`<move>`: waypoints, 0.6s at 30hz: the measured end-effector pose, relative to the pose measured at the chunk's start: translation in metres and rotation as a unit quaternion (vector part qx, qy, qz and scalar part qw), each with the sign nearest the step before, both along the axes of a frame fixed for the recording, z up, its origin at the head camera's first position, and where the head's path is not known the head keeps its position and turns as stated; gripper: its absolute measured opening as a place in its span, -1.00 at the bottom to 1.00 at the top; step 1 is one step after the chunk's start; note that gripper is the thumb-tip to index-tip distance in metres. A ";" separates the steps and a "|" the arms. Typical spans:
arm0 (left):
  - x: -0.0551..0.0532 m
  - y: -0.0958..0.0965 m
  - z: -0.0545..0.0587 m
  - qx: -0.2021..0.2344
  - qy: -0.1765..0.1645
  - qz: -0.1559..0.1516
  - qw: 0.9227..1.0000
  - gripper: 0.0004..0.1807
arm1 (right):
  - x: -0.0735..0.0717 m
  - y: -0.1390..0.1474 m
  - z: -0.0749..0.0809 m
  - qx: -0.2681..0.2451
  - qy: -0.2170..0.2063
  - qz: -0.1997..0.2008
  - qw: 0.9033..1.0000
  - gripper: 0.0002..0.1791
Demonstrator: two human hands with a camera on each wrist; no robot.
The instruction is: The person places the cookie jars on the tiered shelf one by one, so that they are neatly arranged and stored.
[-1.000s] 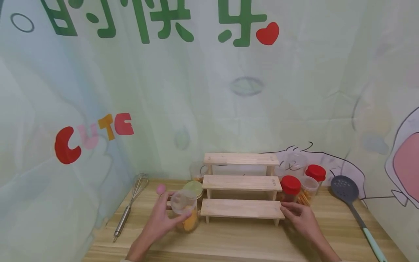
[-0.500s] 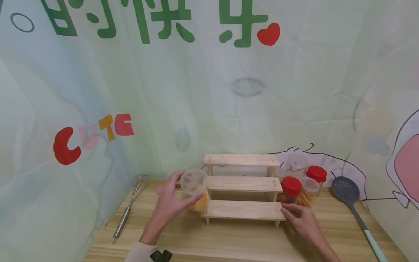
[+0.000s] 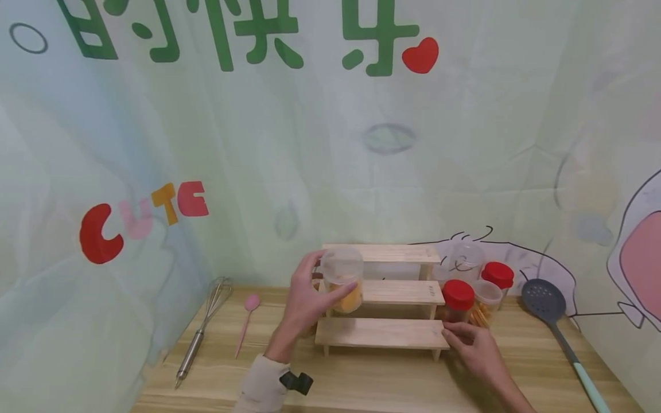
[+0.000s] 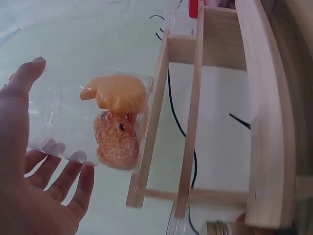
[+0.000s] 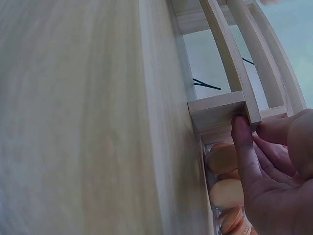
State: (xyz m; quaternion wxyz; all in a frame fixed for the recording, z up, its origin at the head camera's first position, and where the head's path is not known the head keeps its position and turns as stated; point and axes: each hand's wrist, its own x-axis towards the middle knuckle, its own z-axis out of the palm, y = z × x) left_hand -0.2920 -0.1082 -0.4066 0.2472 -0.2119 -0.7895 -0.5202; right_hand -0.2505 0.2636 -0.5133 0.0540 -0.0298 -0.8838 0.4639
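My left hand [image 3: 304, 295] grips a clear plastic jar [image 3: 343, 264], raised off the table in front of the middle step of a three-step wooden rack [image 3: 382, 332]. In the left wrist view, a smooth orange piece [image 4: 120, 93] and a browned, rough piece [image 4: 117, 142] lie inside the jar, near its base. My right hand [image 3: 477, 350] pinches the right end of the rack's lowest step. The right wrist view shows thumb and finger on that wooden corner [image 5: 249, 110]. Whether the jar touches the rack cannot be told.
Right of the rack stand two red-lidded jars [image 3: 458, 295], a jar with orange sticks [image 3: 482, 310] and a clear jar [image 3: 466, 261]. A grey skimmer [image 3: 544, 298] lies farther right. On the left lie a whisk [image 3: 206, 327] and a pink spoon [image 3: 250, 307].
My left hand has lifted the jar from the table left of the rack and carried it up and right to the middle step. The right hand stays on the rack.
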 end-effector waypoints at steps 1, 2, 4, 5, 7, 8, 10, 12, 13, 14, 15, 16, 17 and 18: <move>-0.002 0.005 0.001 0.003 -0.002 -0.001 1.000 -0.21 | 0.000 0.000 0.000 0.000 0.000 0.000 1.000 -0.65; -0.005 0.011 0.002 0.005 -0.002 -0.002 1.000 -0.21 | 0.000 0.001 0.001 0.001 0.000 -0.001 1.000 -0.65; -0.011 0.022 0.005 0.010 -0.003 -0.003 1.000 -0.20 | -0.001 0.002 0.001 0.003 -0.001 -0.002 1.000 -0.65; -0.013 0.028 0.006 0.013 -0.006 -0.005 1.000 -0.20 | -0.001 0.002 0.001 0.004 -0.002 -0.003 1.000 -0.65; -0.019 0.039 0.008 0.013 -0.013 -0.008 1.000 -0.19 | -0.001 0.002 0.001 0.003 -0.005 -0.004 1.000 -0.64; -0.021 0.044 0.010 0.013 -0.016 -0.007 1.000 -0.17 | -0.001 0.002 0.001 0.004 -0.006 -0.005 1.000 -0.64; -0.024 0.055 0.012 0.010 -0.023 -0.007 1.000 -0.14 | -0.001 0.002 0.001 0.002 -0.008 -0.006 1.000 -0.65; -0.028 0.066 0.013 0.004 -0.026 -0.005 1.000 -0.12 | 0.000 0.001 0.000 -0.002 -0.009 -0.007 1.000 -0.65; -0.029 0.071 0.014 0.000 -0.028 -0.001 1.000 -0.11 | 0.000 0.000 0.000 -0.004 -0.009 -0.007 1.000 -0.65; -0.032 0.076 0.015 -0.001 -0.030 0.000 1.000 -0.10 | 0.000 0.000 -0.001 -0.006 -0.008 -0.008 1.000 -0.66; -0.034 0.081 0.016 -0.001 -0.033 0.001 0.999 -0.10 | 0.000 0.000 -0.001 -0.009 -0.007 -0.008 1.000 -0.66; -0.036 0.085 0.017 0.000 -0.035 0.003 0.999 -0.10 | 0.000 -0.001 -0.001 -0.012 -0.007 -0.009 1.000 -0.66; -0.037 0.090 0.018 0.000 -0.037 0.007 0.999 -0.10 | 0.000 -0.001 -0.001 -0.014 -0.006 -0.009 1.000 -0.66; -0.039 0.094 0.019 0.002 -0.040 0.009 0.999 -0.08 | -0.001 -0.001 -0.002 -0.016 -0.006 -0.010 1.000 -0.66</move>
